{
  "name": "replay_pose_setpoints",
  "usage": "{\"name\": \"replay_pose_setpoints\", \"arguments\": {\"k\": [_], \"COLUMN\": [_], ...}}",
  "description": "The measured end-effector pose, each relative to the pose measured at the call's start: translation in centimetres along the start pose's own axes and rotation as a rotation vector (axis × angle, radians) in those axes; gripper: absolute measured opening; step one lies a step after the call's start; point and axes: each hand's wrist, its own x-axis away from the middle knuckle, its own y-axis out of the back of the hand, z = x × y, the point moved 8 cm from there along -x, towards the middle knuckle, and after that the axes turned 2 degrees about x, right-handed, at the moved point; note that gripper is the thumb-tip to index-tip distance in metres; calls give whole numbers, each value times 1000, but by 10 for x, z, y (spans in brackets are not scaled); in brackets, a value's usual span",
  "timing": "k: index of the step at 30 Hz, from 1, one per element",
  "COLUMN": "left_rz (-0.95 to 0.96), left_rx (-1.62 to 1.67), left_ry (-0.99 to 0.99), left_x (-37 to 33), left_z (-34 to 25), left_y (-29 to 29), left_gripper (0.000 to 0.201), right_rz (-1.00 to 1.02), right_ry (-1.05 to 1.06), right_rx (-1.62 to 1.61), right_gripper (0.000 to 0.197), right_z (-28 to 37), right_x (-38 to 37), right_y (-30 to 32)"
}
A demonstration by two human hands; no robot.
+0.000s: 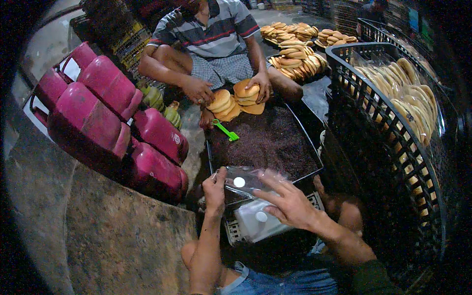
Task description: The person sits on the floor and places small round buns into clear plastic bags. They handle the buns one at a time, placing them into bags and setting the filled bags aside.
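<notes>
Just over a white crate (pixel 231 230) of stacked plastic bags (pixel 250 227), the left hand (pixel 215 191) pinches a clear bag (pixel 249 182) tight by its left end! The right hand (pixel 291 202), open with fingers spread, is at the other end, fingertips too blurred to call contact. Beyond, a green scraper (pixel 226 130) lies across the tray (pixel 303 130), and farther still, a co-worker's hands (pixel 197 90) touch stacked round breads (pixel 221 102).

Overall light: dim, uneven
Pink cylinders (pixel 91 120), 9–10 o'clock: soft sheen, dark gaps between
Clear bag (pixel 253 180), 6 o'clock: glare streaks
Right hand (pixel 294 205), 4–5 o'clock: fingertips blurred
Black crate (pixel 410 142), 3 o'clock: rim bowed
Frame edge: black vignette, grainy
</notes>
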Motion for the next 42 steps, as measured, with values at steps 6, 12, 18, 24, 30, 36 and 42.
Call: {"name": "replay_pose_setpoints", "arguments": {"k": [6,12,18,24,30,36,42], "left_rz": [-68,-160,-375,-279,-338,-440,-50], "left_rx": [-46,134,177,669,604,59,150], "left_ry": [10,-51,-18,113,-47,-275,-214], "left_x": [-1,7,-4,0,4,0,-1], "left_z": [6,-3,16,39,2,-28,-23], "left_y": [17,21,69,45,39,39,-2], "left_gripper": [53,62,56,42,50,59,59], "right_rz": [8,3,-325,-296,-281,-394,-244], "right_ry": [-38,-53,-9,4,20,-66,-2], "right_rx": [-137,-38,-132,-212,-360,-130,-206], "right_gripper": [42,45,49,45,40,41,45], "right_z": [-1,6,14,20,26,17,1], "right_x": [4,7,-1,0,-5,-4,8], "right_y": [-12,-13,22,21,17,46,32]}}
